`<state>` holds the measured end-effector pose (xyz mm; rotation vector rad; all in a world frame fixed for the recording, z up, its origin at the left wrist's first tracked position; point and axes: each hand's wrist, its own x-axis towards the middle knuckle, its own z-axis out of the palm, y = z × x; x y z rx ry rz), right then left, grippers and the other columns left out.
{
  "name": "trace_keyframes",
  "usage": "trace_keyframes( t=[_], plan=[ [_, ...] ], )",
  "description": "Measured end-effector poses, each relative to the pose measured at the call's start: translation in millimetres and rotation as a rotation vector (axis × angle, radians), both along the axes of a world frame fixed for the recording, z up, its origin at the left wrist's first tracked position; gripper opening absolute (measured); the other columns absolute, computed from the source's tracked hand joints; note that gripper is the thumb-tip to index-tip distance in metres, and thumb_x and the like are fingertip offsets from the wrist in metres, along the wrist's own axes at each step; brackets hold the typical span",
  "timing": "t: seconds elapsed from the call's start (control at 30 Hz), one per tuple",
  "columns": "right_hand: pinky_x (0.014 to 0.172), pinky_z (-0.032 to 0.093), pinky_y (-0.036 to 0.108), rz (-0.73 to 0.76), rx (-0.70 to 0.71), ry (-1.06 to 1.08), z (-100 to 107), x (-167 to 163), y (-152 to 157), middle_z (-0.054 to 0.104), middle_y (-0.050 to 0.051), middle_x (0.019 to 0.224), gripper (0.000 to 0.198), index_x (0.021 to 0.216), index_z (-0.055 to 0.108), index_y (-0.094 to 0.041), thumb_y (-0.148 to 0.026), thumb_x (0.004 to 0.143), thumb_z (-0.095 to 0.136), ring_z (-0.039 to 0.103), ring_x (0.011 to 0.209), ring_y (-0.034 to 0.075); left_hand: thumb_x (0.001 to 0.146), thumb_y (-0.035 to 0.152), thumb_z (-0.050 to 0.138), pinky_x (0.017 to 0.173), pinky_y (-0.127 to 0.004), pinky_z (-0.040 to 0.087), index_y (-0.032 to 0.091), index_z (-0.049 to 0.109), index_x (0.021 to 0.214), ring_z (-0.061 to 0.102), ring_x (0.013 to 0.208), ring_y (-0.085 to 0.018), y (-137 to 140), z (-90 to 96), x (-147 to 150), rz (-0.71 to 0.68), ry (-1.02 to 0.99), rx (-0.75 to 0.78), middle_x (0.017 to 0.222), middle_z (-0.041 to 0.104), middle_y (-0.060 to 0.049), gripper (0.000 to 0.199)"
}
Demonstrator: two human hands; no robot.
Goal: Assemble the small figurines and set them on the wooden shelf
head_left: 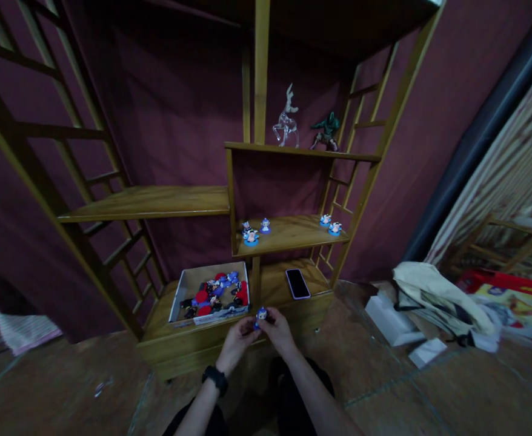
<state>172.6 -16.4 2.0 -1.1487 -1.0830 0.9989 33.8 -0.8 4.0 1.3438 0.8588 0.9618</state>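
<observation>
Between my two hands, in front of the lowest shelf, is a small purple-and-white figurine (261, 315). My left hand (240, 336) closes on its base from the left, and my right hand (277, 330) pinches it from the right. Just left of them stands an open cardboard box (179, 297) holding several red, black and purple figurines. On the small shelf (293, 233) above, a similar purple figurine (265, 226) stands near a blue-based one (250, 237) and a dark one (246, 226). Two blue-based figurines, one behind the other (325, 220), stand at its right end.
A phone (297, 284) lies on the bottom shelf, right of the post. Higher up stand a clear deer figure (287, 121) and a green figure (326, 131). White boxes (391, 321) and a pale cloth bag (443, 297) lie on the floor at right.
</observation>
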Motion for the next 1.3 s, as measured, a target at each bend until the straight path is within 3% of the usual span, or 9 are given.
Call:
trace_keyframes(
  t=[0.43,0.63,0.73,0.87,1.0,1.1,1.2,1.3],
  plan=[
    [0.069,0.046,0.028,0.031,0.021,-0.032,-1.2,6.0,1.6,0.063,-0.001,0.078,0.022,0.086,0.059,-0.022,-0.026,0.065,0.064,0.058,0.073,0.016,0.057,0.033,0.076,0.081,-0.034,0.048,0.016,0.063,0.088,0.062,0.083,-0.019,1.5,-3.1,2.0,-0.016,-0.03,-0.048,0.087,0.068,-0.006,0.037],
    [0.069,0.047,0.029,0.004,0.032,-0.023,12.8,15.4,1.3,0.063,-0.001,0.075,0.022,0.084,0.06,-0.022,-0.029,0.065,0.065,0.059,0.071,0.016,0.056,0.037,0.076,0.08,-0.033,0.047,0.017,0.063,0.097,0.062,0.082,-0.019,-2.4,6.1,2.1,0.02,-0.005,-0.082,0.082,0.066,-0.005,0.048],
    [0.07,0.049,0.03,-0.035,0.064,0.011,34.6,29.1,7.1,0.063,0.0,0.078,0.026,0.087,0.06,-0.022,-0.03,0.063,0.068,0.059,0.073,0.016,0.055,0.038,0.076,0.076,-0.031,0.047,0.016,0.063,0.096,0.061,0.077,-0.018,-5.2,11.9,1.5,0.046,0.03,-0.072,0.076,0.064,-0.004,0.048],
    [0.071,0.05,0.03,-0.083,0.175,0.021,87.2,61.3,29.6,0.064,0.0,0.078,0.029,0.086,0.06,-0.021,-0.031,0.061,0.07,0.06,0.072,0.016,0.058,0.039,0.074,0.075,-0.031,0.047,0.015,0.064,0.094,0.059,0.078,-0.018,-7.5,16.1,0.1,0.04,0.062,-0.048,0.078,0.064,-0.005,0.044],
    [0.074,0.051,0.03,-0.176,0.304,-0.045,150.4,98.9,72.5,0.066,0.001,0.08,0.033,0.091,0.059,-0.02,-0.029,0.061,0.071,0.06,0.073,0.014,0.057,0.04,0.074,0.072,-0.03,0.047,0.015,0.065,0.093,0.059,0.075,-0.017,-8.3,18.6,-0.2,0.04,0.061,-0.069,0.077,0.063,-0.004,0.044],
    [0.073,0.052,0.03,-0.205,0.333,-0.115,186.2,119.8,113.6,0.065,0.001,0.08,0.035,0.092,0.058,-0.019,-0.029,0.06,0.07,0.061,0.072,0.013,0.056,0.04,0.075,0.071,-0.03,0.046,0.015,0.065,0.092,0.058,0.073,-0.017,-9.0,20.4,0.5,0.05,0.069,-0.082,0.074,0.062,-0.003,0.045],
    [0.071,0.053,0.03,-0.262,0.282,-0.172,204.3,131.0,152.3,0.064,0.001,0.075,0.033,0.09,0.057,-0.017,-0.025,0.06,0.069,0.061,0.07,0.013,0.057,0.04,0.074,0.071,-0.029,0.046,0.016,0.065,0.092,0.058,0.075,-0.017,-9.8,21.6,1.1,0.046,0.065,-0.079,0.076,0.063,-0.004,0.043],
    [0.07,0.053,0.031,-0.293,0.232,-0.268,208.1,134.6,181.3,0.062,-0.001,0.069,0.03,0.087,0.058,-0.016,-0.023,0.06,0.069,0.061,0.067,0.013,0.06,0.042,0.072,0.07,-0.029,0.045,0.015,0.065,0.092,0.057,0.072,-0.017,-9.8,21.9,0.7,0.028,0.072,-0.043,0.075,0.063,-0.004,0.042]
  ],
)
